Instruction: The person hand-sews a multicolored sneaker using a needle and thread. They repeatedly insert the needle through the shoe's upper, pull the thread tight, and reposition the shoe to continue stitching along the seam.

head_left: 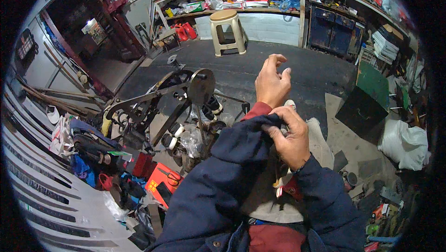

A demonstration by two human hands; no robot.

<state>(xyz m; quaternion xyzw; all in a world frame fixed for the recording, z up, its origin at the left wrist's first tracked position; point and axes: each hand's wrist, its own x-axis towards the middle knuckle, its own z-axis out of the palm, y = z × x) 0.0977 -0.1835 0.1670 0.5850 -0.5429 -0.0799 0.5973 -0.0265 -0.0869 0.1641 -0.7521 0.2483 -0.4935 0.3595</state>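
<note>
My left arm reaches forward, and its hand (272,83) is held in the air with loosely bent fingers, the thumb apart, nothing in it. My right hand (292,139) pinches the cuff of the dark blue jacket sleeve (241,138) on my left forearm. A red inner sleeve (257,111) shows between that cuff and the left wrist. Beneath my arms are my light-coloured trousers (320,142). To the left of my hands stands a black metal hand-cranked machine (179,94) with a round disc.
A beige plastic stool (228,31) stands ahead, before a cluttered workbench (241,10). Scissors (170,176) lie on a red box (158,182) at left, near several shoes (174,135). On the right are a dark green box (367,98), a white sack (404,144) and scattered tools.
</note>
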